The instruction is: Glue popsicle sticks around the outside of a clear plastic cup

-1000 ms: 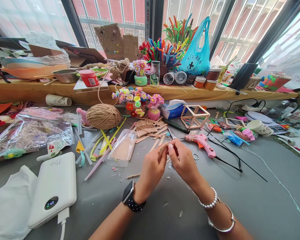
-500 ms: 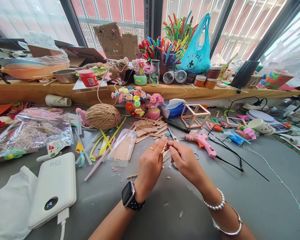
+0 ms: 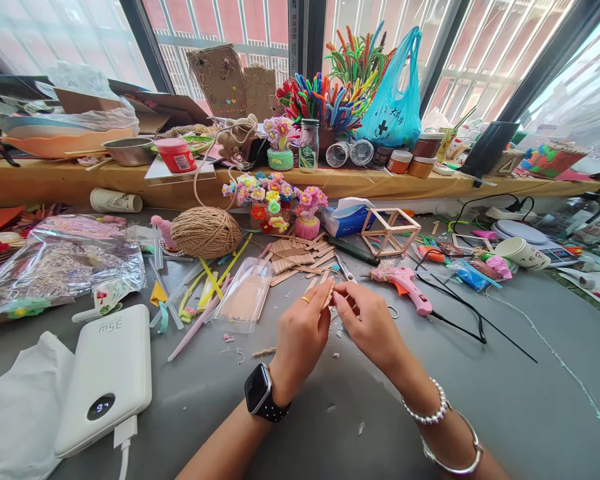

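My left hand [image 3: 303, 333] is closed round small pale wooden craft sticks [image 3: 331, 293], mostly hidden by the fingers. The fingertips of my right hand [image 3: 367, 323] are pinched against the near end of the same sticks, so both hands meet above the table. Just behind them, a pair of scissors [image 3: 345, 268] lies partly covered by my right hand. Loose craft sticks [image 3: 291, 257] are heaped beyond my fingers. To the right rests a pink glue gun [image 3: 405, 283], and a cube frame of sticks [image 3: 393, 232] stands behind it.
A clear plastic box of wooden sticks [image 3: 245, 297] sits left of my hands, beside pipe cleaners and straws. Farther left are a twine ball [image 3: 207, 232] and a white power bank [image 3: 105, 380]. The glue gun's black cable [image 3: 460, 325] loops across the right side. A cluttered ledge [image 3: 280, 183] runs behind.
My hands stay together over the same spot. The right fingers have shifted slightly against the sticks, and the right wrist has moved a little left.
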Available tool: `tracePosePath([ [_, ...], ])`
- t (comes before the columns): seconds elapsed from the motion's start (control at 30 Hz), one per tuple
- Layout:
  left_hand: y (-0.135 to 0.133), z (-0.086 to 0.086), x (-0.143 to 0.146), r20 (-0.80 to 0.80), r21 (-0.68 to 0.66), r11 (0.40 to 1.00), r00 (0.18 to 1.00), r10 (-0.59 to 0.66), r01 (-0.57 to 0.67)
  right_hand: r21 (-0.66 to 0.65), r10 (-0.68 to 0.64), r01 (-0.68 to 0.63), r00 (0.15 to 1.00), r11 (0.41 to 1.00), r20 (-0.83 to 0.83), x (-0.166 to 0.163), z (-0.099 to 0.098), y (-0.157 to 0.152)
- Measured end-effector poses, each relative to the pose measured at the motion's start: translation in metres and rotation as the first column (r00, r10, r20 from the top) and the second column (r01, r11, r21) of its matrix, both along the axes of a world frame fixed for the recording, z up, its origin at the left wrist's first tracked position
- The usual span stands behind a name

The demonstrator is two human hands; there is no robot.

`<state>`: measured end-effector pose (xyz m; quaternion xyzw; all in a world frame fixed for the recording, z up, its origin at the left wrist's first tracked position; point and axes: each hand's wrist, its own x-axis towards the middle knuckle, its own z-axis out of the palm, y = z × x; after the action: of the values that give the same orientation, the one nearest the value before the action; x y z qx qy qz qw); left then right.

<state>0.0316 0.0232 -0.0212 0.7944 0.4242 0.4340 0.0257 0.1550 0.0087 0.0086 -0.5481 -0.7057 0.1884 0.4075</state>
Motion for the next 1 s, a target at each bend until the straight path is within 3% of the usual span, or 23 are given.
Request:
tracePosePath([
  [0.17, 0.000, 0.000, -0.002, -0.029, 0.020, 1.000, 1.000, 0.004, -0.004, 0.025, -0.021, 0.020, 0.999, 0.999, 0.031, -0.001, -0.002, 0.000],
  [0.37, 0.003, 0.000, -0.005, -0.100, 0.162, 0.987, 0.994, 0.034, -0.018, 0.053, -0.040, 0.036, 0.996, 0.998, 0.076, -0.004, -0.005, 0.000],
  [0.6, 0.004, 0.001, -0.006, -0.136, 0.280, 0.960, 0.989, 0.050, -0.010, 0.087, -0.106, 0.109, 0.994, 0.990, -0.032, -0.012, -0.008, 0.001],
  [0.87, 0.002, -0.002, -0.004, -0.016, 0.142, 0.990, 1.000, -0.009, 0.011, 0.098, -0.139, 0.143, 0.989, 0.985, -0.043, -0.010, -0.005, 0.000],
  [1.0, 0.002, -0.002, -0.004, 0.000, 0.147, 0.989, 1.000, -0.009, 0.009, 0.111, -0.163, 0.165, 0.986, 0.980, -0.032, -0.011, -0.003, 0.000],
])
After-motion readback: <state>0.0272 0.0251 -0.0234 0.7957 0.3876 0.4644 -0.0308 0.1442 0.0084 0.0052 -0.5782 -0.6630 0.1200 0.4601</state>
